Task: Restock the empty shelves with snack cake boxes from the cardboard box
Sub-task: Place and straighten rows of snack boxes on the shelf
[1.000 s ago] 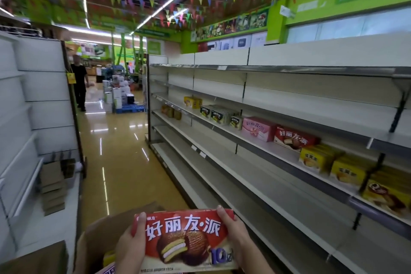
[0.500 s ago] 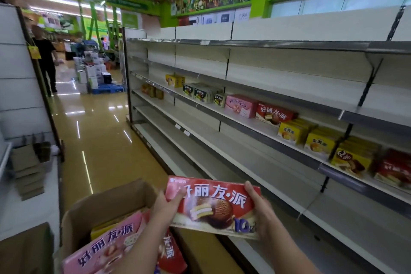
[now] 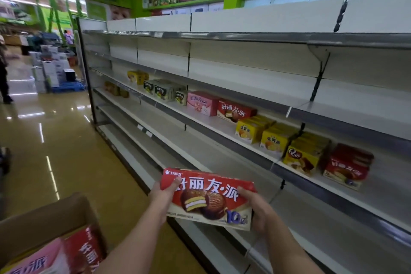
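Observation:
I hold a red snack cake box [image 3: 208,198] with white lettering and a chocolate pie picture in front of the white shelves [image 3: 222,158]. My left hand [image 3: 163,193] grips its left end, thumb on the front. My right hand [image 3: 255,209] grips its right end. At the lower left stands the open cardboard box [image 3: 46,220], with a pink box [image 3: 31,260] and a red box [image 3: 86,249] inside. The middle shelf carries a row of boxes: pink [image 3: 201,102], red [image 3: 233,110], yellow [image 3: 253,128] and another red one [image 3: 348,165] at the right.
The glossy aisle floor [image 3: 66,151] runs off to the left of the shelving. Far down it, stacked cartons sit on a blue pallet [image 3: 66,87]. A person [image 3: 3,73] stands at the left edge. The upper and lower shelves hold nothing.
I have lifted the red box up and to the right, away from the cardboard box and closer to the shelves. My view has turned right toward the shelving.

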{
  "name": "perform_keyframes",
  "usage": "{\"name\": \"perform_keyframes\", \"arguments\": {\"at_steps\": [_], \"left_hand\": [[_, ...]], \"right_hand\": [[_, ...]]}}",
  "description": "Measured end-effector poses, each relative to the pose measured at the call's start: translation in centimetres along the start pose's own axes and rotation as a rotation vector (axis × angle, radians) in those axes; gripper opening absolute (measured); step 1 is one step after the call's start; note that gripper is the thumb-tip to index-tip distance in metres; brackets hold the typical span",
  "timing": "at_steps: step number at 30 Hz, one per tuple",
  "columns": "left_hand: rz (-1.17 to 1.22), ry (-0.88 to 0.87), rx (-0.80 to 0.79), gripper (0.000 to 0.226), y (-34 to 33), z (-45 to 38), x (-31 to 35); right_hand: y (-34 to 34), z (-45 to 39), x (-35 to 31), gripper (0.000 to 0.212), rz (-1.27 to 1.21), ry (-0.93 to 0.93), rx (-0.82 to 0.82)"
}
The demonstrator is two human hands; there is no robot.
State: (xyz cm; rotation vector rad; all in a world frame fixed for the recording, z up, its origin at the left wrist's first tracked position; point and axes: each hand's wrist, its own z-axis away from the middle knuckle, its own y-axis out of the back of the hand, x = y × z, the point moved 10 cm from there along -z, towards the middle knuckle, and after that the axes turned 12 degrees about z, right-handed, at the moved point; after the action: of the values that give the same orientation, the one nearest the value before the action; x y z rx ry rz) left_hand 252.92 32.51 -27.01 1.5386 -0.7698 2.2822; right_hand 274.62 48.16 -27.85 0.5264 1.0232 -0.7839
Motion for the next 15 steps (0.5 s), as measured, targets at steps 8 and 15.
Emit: {"name": "perform_keyframes", "arguments": {"at_steps": [8, 15], "left_hand": [[0.063, -0.033, 0.109, 0.048, -7.7, -3.0, -1.8], [0.072, -0.071, 0.228, 0.058, -9.0, -6.8, -0.8]], "right_hand": [[5.8, -6.1, -3.6, 0.046, 0.038, 0.049, -0.084], [6.4, -11.7, -5.5, 0.050, 0.212, 0.057, -0.009]]}}
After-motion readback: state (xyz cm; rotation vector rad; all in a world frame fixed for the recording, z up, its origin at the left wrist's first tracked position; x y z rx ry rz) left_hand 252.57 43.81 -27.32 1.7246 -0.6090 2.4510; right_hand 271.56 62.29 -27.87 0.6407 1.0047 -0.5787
